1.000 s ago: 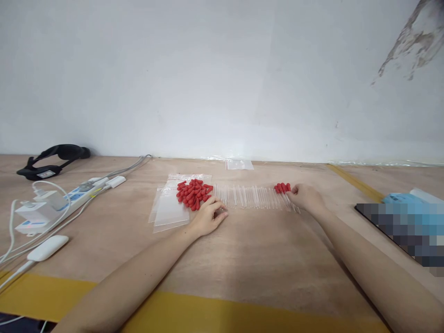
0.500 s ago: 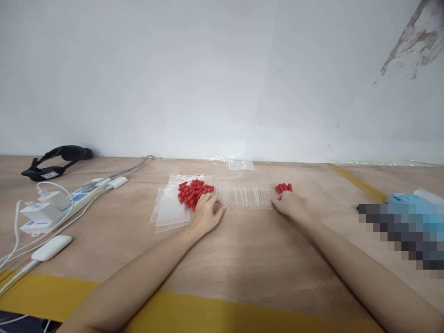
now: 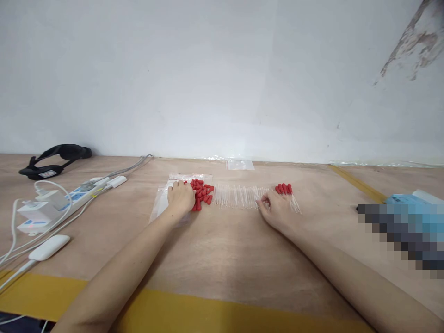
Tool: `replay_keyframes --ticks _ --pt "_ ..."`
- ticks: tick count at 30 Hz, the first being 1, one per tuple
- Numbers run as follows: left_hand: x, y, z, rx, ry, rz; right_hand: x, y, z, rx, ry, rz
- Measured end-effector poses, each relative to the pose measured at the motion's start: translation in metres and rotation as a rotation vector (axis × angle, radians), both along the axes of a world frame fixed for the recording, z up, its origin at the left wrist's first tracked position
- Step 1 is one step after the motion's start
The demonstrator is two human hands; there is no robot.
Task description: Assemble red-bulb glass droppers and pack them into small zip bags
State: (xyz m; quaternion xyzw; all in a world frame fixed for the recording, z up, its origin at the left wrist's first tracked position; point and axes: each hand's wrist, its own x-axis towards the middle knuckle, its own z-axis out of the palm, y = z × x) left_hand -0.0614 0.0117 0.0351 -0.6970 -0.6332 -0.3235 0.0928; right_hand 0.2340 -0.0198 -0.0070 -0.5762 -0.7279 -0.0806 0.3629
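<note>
Presently the right hand (image 3: 277, 210) rests on the table (image 3: 222, 249) with thumb and forefinger pinched together at the right end of the row of clear tubes (image 3: 239, 196). Whether a tube sits in that pinch is too small to tell. The row lies just to the left of these fingertips and runs left to right across the board. Each tube's long axis points away from the person, toward the wall (image 3: 208, 78). A few capped tubes (image 3: 286, 192), red tips at the far end, lie just behind and to the right of this hand, touching or nearly touching it.

The left hand (image 3: 180, 198) lies palm down, fingers curled loosely over the near left edge of the pile of red caps (image 3: 201, 192). No cap can be made out in its grip. The pile sits on the clear plastic bags (image 3: 163, 203), directly right of the left fingers and touching the left end of the tube row.

So the left hand is nearer the caps and the right hand nearer the tubes, with the row between the two.

Further out on the left: a power strip (image 3: 74, 196) with chargers and cables, and a black headset (image 3: 52, 159) by the wall. One more small bag (image 3: 240, 164) lies at the wall behind the row.
</note>
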Motion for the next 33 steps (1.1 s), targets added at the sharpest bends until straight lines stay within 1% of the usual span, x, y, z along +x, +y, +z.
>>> replay_keyframes --ticks 2,4,5,7,9,11,14,17,20,24,29,33 --pt "-0.002 0.002 0.0 -0.005 -0.024 -0.003 -0.006 -0.003 -0.007 0.01 0.006 0.101" --pt "0.0 0.001 0.004 0.001 -0.05 0.0 -0.01 -0.005 -0.011 0.011 0.021 0.189" --pt "0.002 0.0 0.006 0.01 -0.067 -0.019 -0.011 -0.007 -0.012 0.02 0.03 0.224" --pt "0.011 -0.006 0.011 0.032 -0.094 -0.116 -0.013 -0.009 -0.011 0.053 0.038 0.282" --pt "0.025 -0.014 0.009 0.022 -0.086 -0.254 -0.015 -0.014 -0.007 0.082 0.022 0.332" --pt "0.042 -0.024 0.0 -0.043 -0.08 -0.37 -0.018 -0.019 -0.001 0.086 0.001 0.364" --pt "0.062 -0.037 -0.021 -0.149 -0.127 -0.539 -0.022 -0.027 0.005 0.074 -0.008 0.391" --pt "0.07 -0.042 -0.038 -0.163 -0.231 -0.639 -0.024 -0.029 0.005 0.076 -0.01 0.406" --pt "0.071 -0.042 -0.042 -0.152 -0.242 -0.662 -0.024 -0.028 0.003 0.074 -0.015 0.408" --pt "0.07 -0.042 -0.036 -0.128 -0.17 -0.66 -0.023 -0.029 0.005 0.035 -0.044 0.393" --pt "0.071 -0.044 -0.035 -0.11 -0.183 -0.641 -0.023 -0.032 0.008 0.015 -0.043 0.376" --pt "0.07 -0.045 -0.036 -0.125 -0.177 -0.649 -0.022 -0.032 0.009 0.012 -0.067 0.413"
